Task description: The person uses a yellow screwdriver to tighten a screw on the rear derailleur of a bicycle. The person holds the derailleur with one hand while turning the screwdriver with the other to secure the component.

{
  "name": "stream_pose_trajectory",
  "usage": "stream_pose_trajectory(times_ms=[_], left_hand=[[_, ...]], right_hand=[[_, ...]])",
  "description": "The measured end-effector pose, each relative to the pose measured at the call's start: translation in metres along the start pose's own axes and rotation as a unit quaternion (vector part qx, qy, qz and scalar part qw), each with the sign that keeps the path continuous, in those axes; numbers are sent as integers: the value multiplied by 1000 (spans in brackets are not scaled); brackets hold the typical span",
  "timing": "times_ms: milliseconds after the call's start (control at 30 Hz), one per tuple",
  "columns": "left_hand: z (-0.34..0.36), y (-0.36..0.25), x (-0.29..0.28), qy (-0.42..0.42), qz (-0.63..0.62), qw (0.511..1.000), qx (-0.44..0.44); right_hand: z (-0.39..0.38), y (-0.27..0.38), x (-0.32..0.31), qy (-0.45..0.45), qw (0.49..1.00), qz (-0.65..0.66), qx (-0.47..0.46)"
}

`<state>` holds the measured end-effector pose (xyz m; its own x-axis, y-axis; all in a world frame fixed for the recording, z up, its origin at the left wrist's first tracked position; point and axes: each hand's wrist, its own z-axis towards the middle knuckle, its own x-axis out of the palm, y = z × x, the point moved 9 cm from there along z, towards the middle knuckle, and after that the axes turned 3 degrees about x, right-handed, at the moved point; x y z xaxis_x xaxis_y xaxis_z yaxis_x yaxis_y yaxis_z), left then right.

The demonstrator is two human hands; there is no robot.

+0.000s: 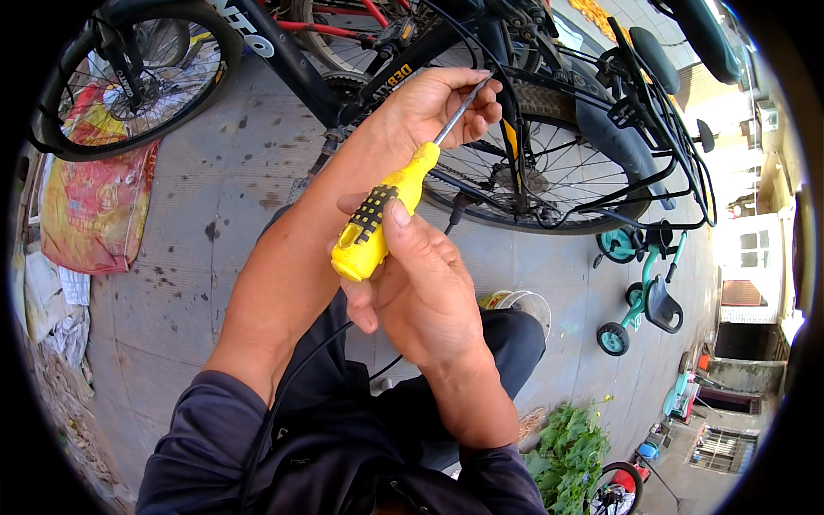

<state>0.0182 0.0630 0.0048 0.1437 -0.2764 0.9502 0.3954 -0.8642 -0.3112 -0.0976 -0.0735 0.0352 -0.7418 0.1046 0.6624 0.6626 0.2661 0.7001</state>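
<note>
Right hand (425, 287) is sitting closest to the lens, its grip clamped round the yellow handle of the screwdriver (384, 217), thumb pressing along the black ribbed pad, prob. to keep the tool from rolling. Screwdriver is running up & away at a slant, handle low by the right hand, steel shaft (459, 113) rising toward the bike. Left hand (438, 107) is reaching further out, fingers closed together round the upper shaft near the tip, seemingly steadying or guiding it; the tip itself is hiding behind the fingers. Both forearms are coming in from the lower edge, dark sleeves pushed back.

Just beyond the left hand, a black bicycle (296, 64) is standing on the paved floor (206, 197), rear wheel (549, 163) w/ spokes & rack right behind the grip, so the tool is being held near the hub/frame area.

Containers: a pale bowl-like tub (524, 302) is peeking out behind the right knee, contents can't tell. Red-yellow sack (94, 206) is lying flat at left under the front wheel. Teal kids' tricycle (639, 292) is standing at right, green leafy plants (566, 446) lower down.
</note>
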Motion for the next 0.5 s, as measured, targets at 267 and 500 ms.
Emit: stream_pose_trajectory(times_ms=[267, 500], left_hand=[[0, 0, 0, -19, -1, 1000, 16], [1, 1, -1, -9, -12, 1000, 6]], right_hand=[[1, -5, 9, -3, 995, 101, -9], [1, -14, 0, -26, 999, -8, 26]])
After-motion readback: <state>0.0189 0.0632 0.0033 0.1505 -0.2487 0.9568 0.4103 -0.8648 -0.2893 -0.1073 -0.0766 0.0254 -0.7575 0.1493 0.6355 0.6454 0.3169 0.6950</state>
